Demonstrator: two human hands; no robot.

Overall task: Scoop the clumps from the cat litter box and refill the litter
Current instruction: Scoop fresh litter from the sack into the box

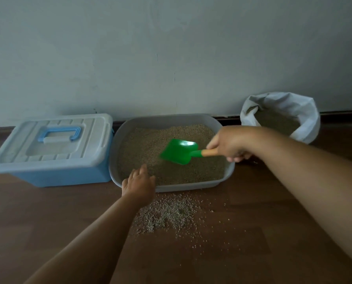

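A grey litter box (193,186) full of tan litter (150,144) sits on the floor against the wall. My right hand (230,145) is shut on the wooden handle of a green scoop (179,152), whose blade is held over the litter near the middle of the box. My left hand (139,184) rests on the box's front left rim, fingers apart, fingertips reaching over the litter. A white sack (306,119) with its top rolled down, holding more litter, stands at the right by the wall.
A blue plastic bin (64,173) with a closed pale lid and blue handle stands just left of the litter box. Spilled litter (169,214) lies scattered on the dark wooden floor in front of the box. The wall runs right behind everything.
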